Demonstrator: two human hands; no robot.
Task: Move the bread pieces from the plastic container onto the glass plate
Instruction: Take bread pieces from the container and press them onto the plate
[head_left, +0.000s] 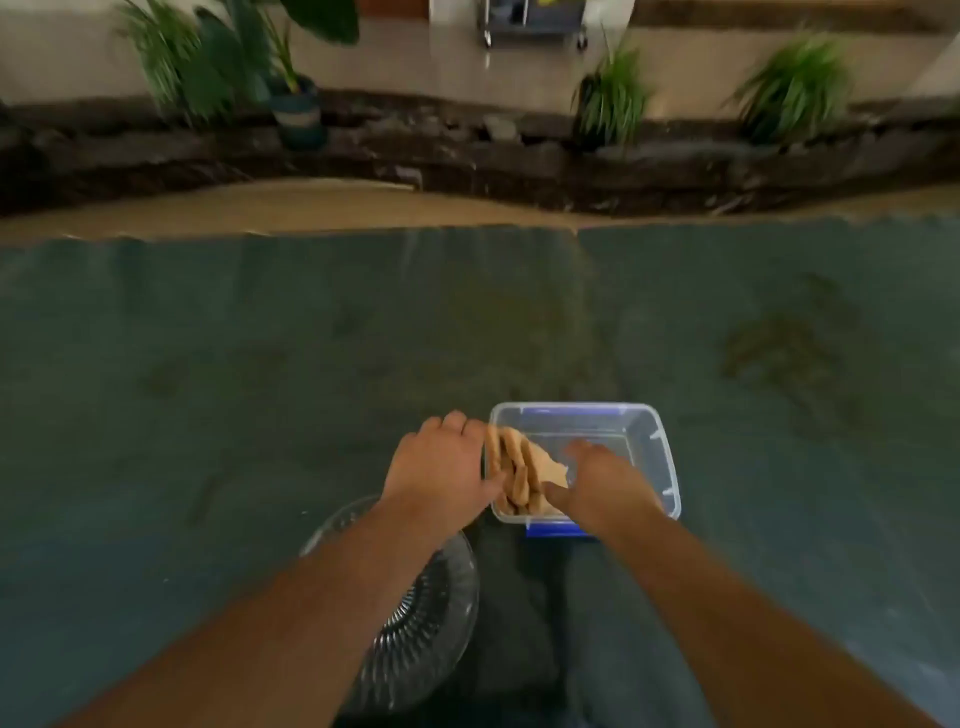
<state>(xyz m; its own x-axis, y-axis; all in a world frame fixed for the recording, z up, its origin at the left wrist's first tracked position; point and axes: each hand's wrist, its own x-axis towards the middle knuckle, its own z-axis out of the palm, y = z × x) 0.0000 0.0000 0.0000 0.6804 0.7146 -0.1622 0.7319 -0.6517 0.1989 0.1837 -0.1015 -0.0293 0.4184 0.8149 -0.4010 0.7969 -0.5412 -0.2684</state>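
Observation:
A clear plastic container (649, 441) with blue clips sits on the dark green mat, just ahead of me. Several tan bread pieces (511, 467) stand packed in its left half. My left hand (441, 462) presses against the container's left wall, its fingers curled over the rim beside the bread. My right hand (597, 480) reaches inside the container with fingers spread, its thumb touching the bread; whether it grips a piece is unclear. A ribbed glass plate (441, 613) lies near me to the left of the container, partly hidden under my left forearm.
The dark green mat (208, 389) covers the floor widely on all sides. Beyond it runs a sandy strip (260, 208), then a rocky border with potted plants (296, 104). A metal cart (535, 23) stands far back.

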